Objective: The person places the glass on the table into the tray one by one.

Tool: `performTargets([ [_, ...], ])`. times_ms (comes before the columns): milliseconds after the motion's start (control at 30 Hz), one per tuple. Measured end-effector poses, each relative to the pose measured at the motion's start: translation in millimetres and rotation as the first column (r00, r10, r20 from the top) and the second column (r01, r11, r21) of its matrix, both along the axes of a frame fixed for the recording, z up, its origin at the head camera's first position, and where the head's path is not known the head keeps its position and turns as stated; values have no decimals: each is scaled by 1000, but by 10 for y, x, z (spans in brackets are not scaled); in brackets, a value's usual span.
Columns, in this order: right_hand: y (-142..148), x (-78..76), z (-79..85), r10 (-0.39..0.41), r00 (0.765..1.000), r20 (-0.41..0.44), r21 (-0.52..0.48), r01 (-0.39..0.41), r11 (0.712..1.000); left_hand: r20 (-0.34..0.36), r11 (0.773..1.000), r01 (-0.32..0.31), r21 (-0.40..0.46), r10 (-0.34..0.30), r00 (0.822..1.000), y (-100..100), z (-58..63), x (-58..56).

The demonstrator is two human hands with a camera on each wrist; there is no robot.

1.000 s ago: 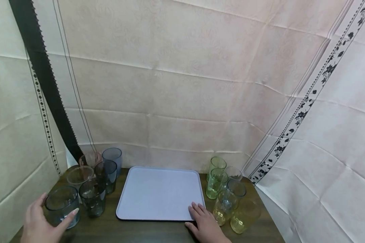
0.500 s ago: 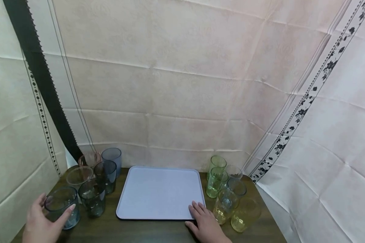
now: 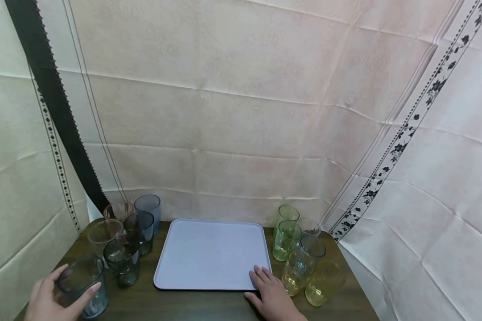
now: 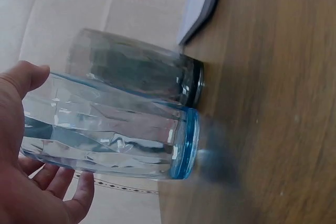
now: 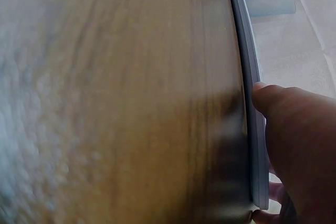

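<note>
My left hand [image 3: 50,296] grips a clear blue-tinted drinking glass [image 3: 94,298] near its rim, thumb on one side and fingers on the other. In the left wrist view the glass [image 4: 115,135] has faceted walls and a thick blue base close over the wood. A dark grey glass [image 4: 142,72] stands just behind it. My right hand [image 3: 270,292] rests on the near right corner of a white rectangular tray [image 3: 212,254], fingers laid out over its surface. In the right wrist view the thumb lies against the tray's rim [image 5: 252,72].
Left of the tray stand more glasses: a dark one [image 3: 122,263], another dark one [image 3: 141,236], a blue one [image 3: 149,207] and a clear one [image 3: 104,234]. To its right are green glasses [image 3: 285,243] and yellow ones [image 3: 319,290]. Cloth walls [image 3: 224,133] enclose the wooden table [image 3: 192,305].
My left hand has drawn the blue-tinted glass toward me, away from the clear glass behind it, and the glass leans slightly. The right hand and the tray stay in place.
</note>
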State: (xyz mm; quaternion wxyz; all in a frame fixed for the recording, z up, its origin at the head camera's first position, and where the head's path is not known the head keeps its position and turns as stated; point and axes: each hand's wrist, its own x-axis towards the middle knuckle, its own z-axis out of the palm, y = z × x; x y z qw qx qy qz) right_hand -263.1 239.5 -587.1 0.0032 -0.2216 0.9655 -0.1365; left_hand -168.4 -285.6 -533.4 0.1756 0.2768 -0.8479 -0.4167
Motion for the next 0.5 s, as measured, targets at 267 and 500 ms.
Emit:
performTargets([
  [267,1,-13,-32,-6,1000,-7,14,6,1000,-51,999,47,-16,-47,998,141,114,74],
  [500,-2,-11,-21,-8,1000,-3,20,8,1000,-195,977,167,-132,-191,962,293,233,136],
])
